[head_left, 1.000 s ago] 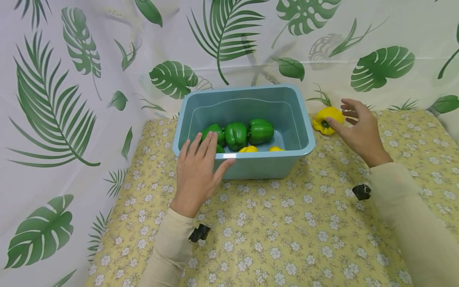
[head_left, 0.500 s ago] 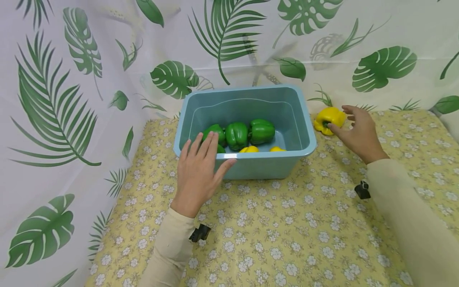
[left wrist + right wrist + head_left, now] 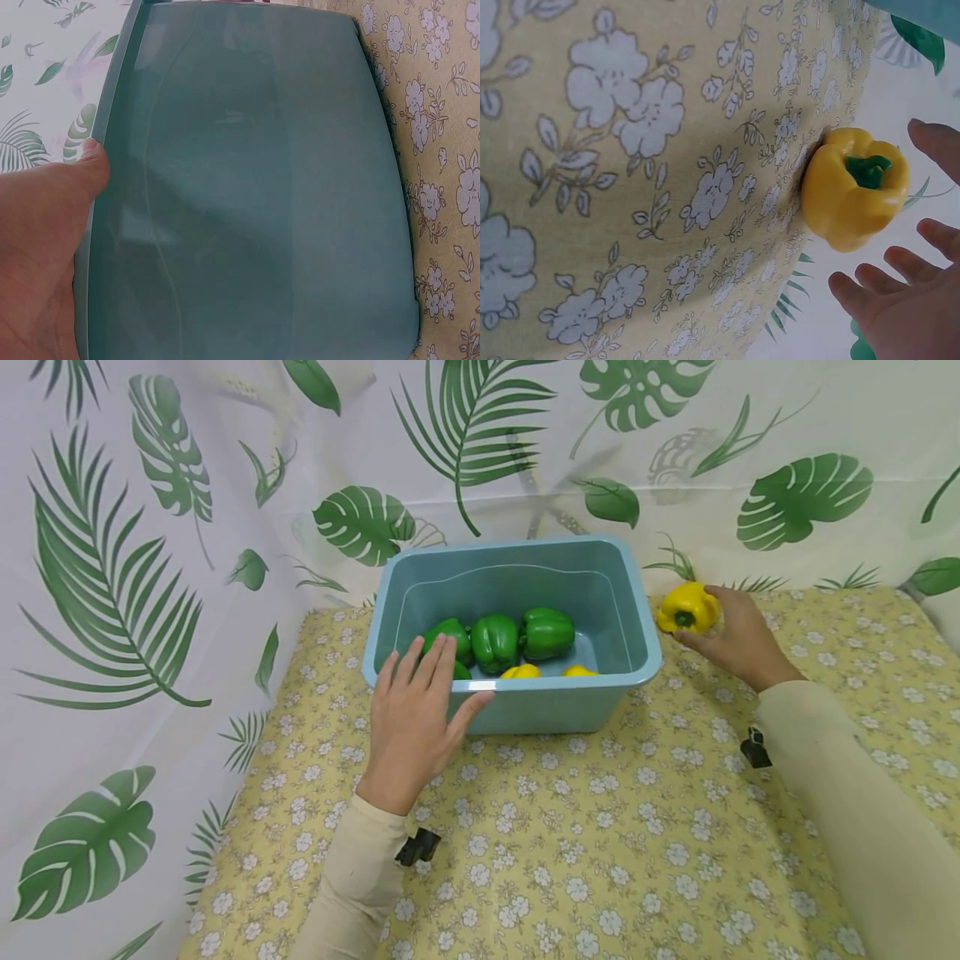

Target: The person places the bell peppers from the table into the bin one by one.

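Observation:
A yellow bell pepper (image 3: 688,607) with a green stem lies to the right of the blue plastic bin (image 3: 540,706). At its right side, my right hand (image 3: 738,635) holds it, thumb along the lower front and fingers behind. The right wrist view shows the pepper (image 3: 855,191) on the cloth, with the fingers of the hand (image 3: 907,307) spread beside it. My left hand (image 3: 412,718) rests on the bin's front left rim, fingers straight over the inside. In the left wrist view its thumb (image 3: 91,161) lies along the rim; the other fingers are mostly hidden.
Inside the bin sit several green bell peppers (image 3: 495,643) and two yellow ones (image 3: 521,672), partly hidden by the front wall. A yellow floral cloth (image 3: 555,827) covers the table. Leaf-patterned white fabric (image 3: 510,443) hangs behind and at the left.
My right hand has moved left and closed in on the yellow bell pepper, which has tilted a little with its stem toward the head camera. The left hand and the bin stay put.

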A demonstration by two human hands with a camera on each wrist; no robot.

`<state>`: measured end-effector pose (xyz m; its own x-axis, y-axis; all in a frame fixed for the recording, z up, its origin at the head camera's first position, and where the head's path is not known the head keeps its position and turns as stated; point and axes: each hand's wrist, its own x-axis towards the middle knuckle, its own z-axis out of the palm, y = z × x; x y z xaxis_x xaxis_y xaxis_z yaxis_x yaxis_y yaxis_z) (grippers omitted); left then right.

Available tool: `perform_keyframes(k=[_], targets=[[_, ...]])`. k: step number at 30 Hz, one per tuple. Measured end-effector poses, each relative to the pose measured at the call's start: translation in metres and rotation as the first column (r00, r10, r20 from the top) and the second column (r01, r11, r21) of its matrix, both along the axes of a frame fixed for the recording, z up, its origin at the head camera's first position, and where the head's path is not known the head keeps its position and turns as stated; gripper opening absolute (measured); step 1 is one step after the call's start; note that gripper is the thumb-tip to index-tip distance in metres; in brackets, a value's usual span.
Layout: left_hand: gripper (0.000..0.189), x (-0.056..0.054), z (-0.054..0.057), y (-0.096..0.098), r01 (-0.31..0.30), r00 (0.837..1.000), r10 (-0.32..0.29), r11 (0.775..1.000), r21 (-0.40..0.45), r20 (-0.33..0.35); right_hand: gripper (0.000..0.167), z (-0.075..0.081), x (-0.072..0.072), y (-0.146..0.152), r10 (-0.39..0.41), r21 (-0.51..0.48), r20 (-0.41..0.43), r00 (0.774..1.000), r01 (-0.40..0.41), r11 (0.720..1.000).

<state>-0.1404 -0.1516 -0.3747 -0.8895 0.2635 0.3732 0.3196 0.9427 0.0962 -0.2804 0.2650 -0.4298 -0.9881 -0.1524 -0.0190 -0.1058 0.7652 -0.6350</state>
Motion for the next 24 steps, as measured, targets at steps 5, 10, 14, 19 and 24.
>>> perform_keyframes(k=[5, 10, 14, 19, 24], targets=[[0.081, -0.0001, -0.0005, -0.0002, -0.004, 1.0, 0.004, 1.0, -0.008, -0.002, 0.091, -0.0031, -0.0032, 0.0009, 0.048, 0.003, 0.016, 0.999, -0.048, 0.999], [0.082, 0.0002, -0.0001, -0.0005, -0.003, 1.0, 0.003, 1.0, -0.013, -0.007, 0.095, -0.0045, -0.0051, 0.0018, 0.074, 0.014, 0.038, 0.997, -0.075, 0.997], [0.082, 0.0008, 0.0004, -0.0007, -0.002, 1.0, 0.002, 1.0, -0.011, -0.008, 0.094, -0.0065, -0.006, 0.002, 0.089, 0.027, 0.046, 0.995, -0.09, 0.996], [0.082, 0.0007, 0.0, -0.0009, 0.001, 1.0, -0.001, 1.0, -0.009, -0.018, 0.094, -0.0072, -0.0043, 0.0025, 0.074, 0.082, 0.045, 0.996, -0.078, 0.994], [0.081, 0.0, -0.0008, -0.001, 0.002, 1.0, -0.002, 1.0, -0.008, -0.02, 0.089, -0.0054, -0.0028, 0.0016, 0.057, 0.126, 0.035, 0.998, -0.061, 0.99]])
